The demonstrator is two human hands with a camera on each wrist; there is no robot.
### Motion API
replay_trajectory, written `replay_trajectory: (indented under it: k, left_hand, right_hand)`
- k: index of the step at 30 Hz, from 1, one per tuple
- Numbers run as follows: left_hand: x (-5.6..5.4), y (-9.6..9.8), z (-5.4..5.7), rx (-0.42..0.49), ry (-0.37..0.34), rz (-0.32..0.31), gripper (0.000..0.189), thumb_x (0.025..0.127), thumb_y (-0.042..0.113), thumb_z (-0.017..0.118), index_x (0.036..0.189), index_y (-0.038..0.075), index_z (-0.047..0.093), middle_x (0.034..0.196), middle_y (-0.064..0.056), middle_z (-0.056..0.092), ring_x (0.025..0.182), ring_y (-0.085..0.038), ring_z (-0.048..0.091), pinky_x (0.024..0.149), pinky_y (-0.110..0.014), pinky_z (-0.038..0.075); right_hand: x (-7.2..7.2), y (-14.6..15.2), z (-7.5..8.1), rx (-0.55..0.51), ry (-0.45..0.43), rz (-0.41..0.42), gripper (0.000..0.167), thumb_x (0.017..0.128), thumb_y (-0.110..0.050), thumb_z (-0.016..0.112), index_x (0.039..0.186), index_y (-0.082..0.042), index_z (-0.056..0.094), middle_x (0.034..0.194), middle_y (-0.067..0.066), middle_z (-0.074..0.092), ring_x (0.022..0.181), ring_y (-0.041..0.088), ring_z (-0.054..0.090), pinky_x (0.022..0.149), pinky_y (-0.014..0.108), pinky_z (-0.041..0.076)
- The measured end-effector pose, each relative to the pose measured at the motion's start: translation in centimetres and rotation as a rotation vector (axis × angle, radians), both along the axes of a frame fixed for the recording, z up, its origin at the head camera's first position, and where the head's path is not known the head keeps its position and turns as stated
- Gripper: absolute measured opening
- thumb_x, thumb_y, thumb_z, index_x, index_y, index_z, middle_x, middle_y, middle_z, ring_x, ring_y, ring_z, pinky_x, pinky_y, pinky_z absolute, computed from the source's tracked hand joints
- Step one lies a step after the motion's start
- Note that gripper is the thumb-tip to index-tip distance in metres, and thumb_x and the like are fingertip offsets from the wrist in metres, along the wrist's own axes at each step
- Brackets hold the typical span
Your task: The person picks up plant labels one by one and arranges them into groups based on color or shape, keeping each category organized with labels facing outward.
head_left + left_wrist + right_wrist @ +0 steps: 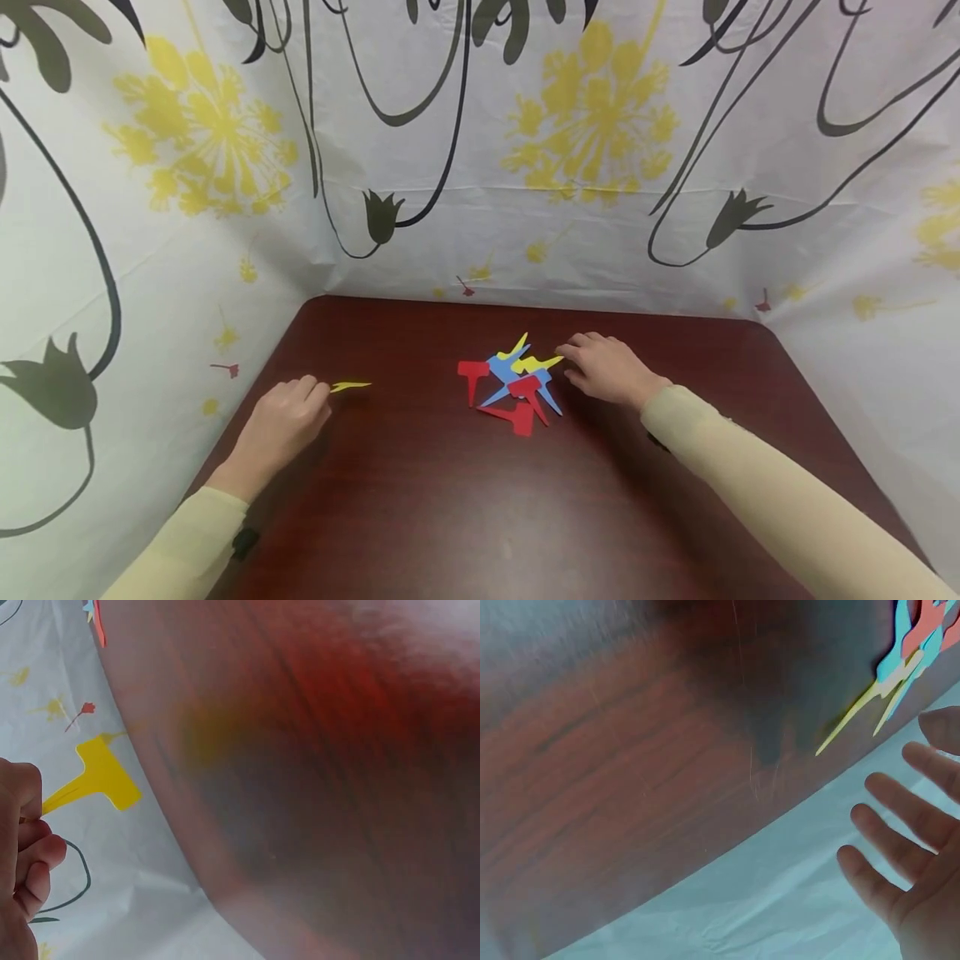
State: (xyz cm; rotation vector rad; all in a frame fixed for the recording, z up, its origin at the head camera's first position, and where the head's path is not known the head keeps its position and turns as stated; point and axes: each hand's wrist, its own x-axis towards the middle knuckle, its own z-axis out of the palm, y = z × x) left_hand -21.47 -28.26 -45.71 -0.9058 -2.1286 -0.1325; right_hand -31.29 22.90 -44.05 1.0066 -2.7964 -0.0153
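Observation:
My left hand [281,421] pinches a yellow T-shaped plant label [107,777] by its narrow end above the left side of the table. Its wide head points away from the fingers. A loose pile of similar labels lies mid-table: red labels [473,369], blue labels [502,367] and yellow labels [534,364], overlapping at various angles. Just right of that pile hovers my right hand [611,367], its fingers spread and nothing held. The right wrist view shows a gap between its fingers and the pointed yellow label [859,704].
The dark reddish-brown table [420,508] has rounded far corners and a glossy sheen. A white cloth [465,158] printed with yellow and grey plants hangs behind it and along both sides.

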Motion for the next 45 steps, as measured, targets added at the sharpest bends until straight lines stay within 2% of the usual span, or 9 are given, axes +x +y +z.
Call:
replay_trajectory:
  k: [7,12,17,20,24,28,33,39,45]
  left_hand:
    - [1.2,-0.4,-0.9,0.019,-0.006,0.021,0.027,0.094,0.012,0.036,0.078,0.0,0.053,0.068,-0.008,0.043,0.049,-0.022,0.036,0.042,-0.036,0.033]
    - [1.9,-0.4,-2.0,0.0,-0.045,0.053,0.022,0.091,0.012,0.039,0.077,0.003,0.053,0.068,-0.005,0.043,0.047,-0.019,0.035,0.039,-0.034,0.033]
    - [2.4,0.0,-2.8,-0.001,-0.099,0.067,0.018,0.087,0.012,0.041,0.078,0.004,0.053,0.068,-0.004,0.043,0.047,-0.016,0.034,0.037,-0.032,0.033]
    - [2.9,0.5,-2.9,0.03,-0.164,0.129,0.006,0.082,0.007,0.052,0.076,0.006,0.053,0.068,-0.001,0.042,0.047,-0.014,0.034,0.037,-0.031,0.032]
    - [4.0,1.4,-2.7,0.14,-0.309,0.278,0.02,0.073,0.001,0.07,0.073,0.012,0.053,0.066,0.004,0.042,0.048,-0.012,0.033,0.04,-0.031,0.032]
    - [5.0,2.1,-2.5,0.228,-0.409,0.394,0.022,0.074,0.001,0.072,0.074,0.015,0.055,0.063,0.006,0.046,0.047,-0.015,0.037,0.041,-0.036,0.034]
    - [5.7,2.8,-2.4,0.241,-0.487,0.442,0.023,0.076,0.002,0.069,0.075,0.016,0.051,0.06,0.007,0.043,0.046,-0.016,0.035,0.041,-0.034,0.031]
    - [5.8,3.2,-2.8,0.231,-0.521,0.461,0.024,0.076,0.002,0.067,0.075,0.016,0.049,0.059,0.007,0.04,0.045,-0.017,0.034,0.04,-0.033,0.027]
    - [5.9,3.1,-2.9,0.211,-0.591,0.474,0.023,0.076,0.002,0.067,0.077,0.017,0.05,0.061,0.007,0.043,0.045,-0.017,0.036,0.039,-0.033,0.028]
  right_hand:
    - [-2.4,-1.3,0.5,0.0,-0.006,0.044,0.031,0.088,-0.018,0.075,0.119,-0.012,0.074,0.101,0.003,0.068,0.086,0.019,0.064,0.07,0.036,0.057]
    - [-3.7,-1.9,0.5,-0.031,-0.057,0.02,0.028,0.09,-0.016,0.073,0.118,-0.012,0.074,0.102,0.003,0.07,0.084,0.017,0.066,0.073,0.038,0.058]
    - [-4.2,-2.7,0.5,-0.015,-0.095,-0.003,0.026,0.091,-0.016,0.07,0.117,-0.013,0.075,0.098,0.002,0.069,0.081,0.016,0.063,0.074,0.037,0.058]
    - [-4.3,-3.4,0.5,-0.007,-0.1,0.019,0.025,0.09,-0.015,0.071,0.115,-0.013,0.075,0.094,0.001,0.068,0.077,0.015,0.061,0.072,0.036,0.057]
    - [-4.4,-4.3,0.5,0.003,-0.089,0.051,0.024,0.089,-0.014,0.073,0.113,-0.011,0.075,0.091,0.002,0.067,0.075,0.015,0.06,0.07,0.036,0.057]
    - [-4.7,-4.6,0.5,0.025,-0.078,0.05,0.023,0.09,-0.015,0.072,0.113,-0.011,0.075,0.093,0.003,0.068,0.076,0.015,0.061,0.071,0.036,0.057]
    - [-5.4,-4.6,0.4,0.069,-0.094,0.011,0.023,0.093,-0.015,0.068,0.114,-0.013,0.075,0.095,0.002,0.068,0.079,0.016,0.062,0.073,0.036,0.057]
    - [-6.4,-4.9,-0.1,0.138,-0.055,0.03,0.02,0.093,-0.016,0.067,0.111,-0.014,0.075,0.092,0.002,0.068,0.079,0.016,0.062,0.071,0.034,0.057]
    - [-7.1,-4.9,-0.4,0.153,-0.048,0.027,0.022,0.093,-0.016,0.067,0.114,-0.014,0.075,0.094,0.003,0.07,0.08,0.016,0.063,0.072,0.034,0.058]
